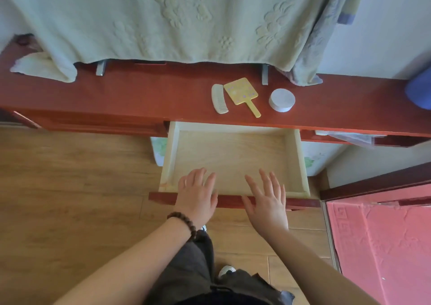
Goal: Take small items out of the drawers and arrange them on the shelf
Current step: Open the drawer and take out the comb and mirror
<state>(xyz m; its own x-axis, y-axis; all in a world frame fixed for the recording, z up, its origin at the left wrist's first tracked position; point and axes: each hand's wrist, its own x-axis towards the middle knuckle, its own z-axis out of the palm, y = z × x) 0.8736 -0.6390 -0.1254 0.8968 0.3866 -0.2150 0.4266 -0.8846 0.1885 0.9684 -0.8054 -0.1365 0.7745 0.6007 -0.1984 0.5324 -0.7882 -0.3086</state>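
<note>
I see drawer (233, 155) pulled out w/ nothing visible inside, comb (218, 98), mirror (241, 91) & round tin (281, 100) set on shelf (140, 95); left hand (197, 195) & right hand (268, 202) flat, fingers spread, holding nothing, over drawer front — prob. just closing left.

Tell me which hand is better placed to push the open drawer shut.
Neither clearly: both the left hand and the right hand lie flat over the red drawer front, roughly evenly either side of its middle. The drawer looks empty, so pushing with both together seems best.
</note>
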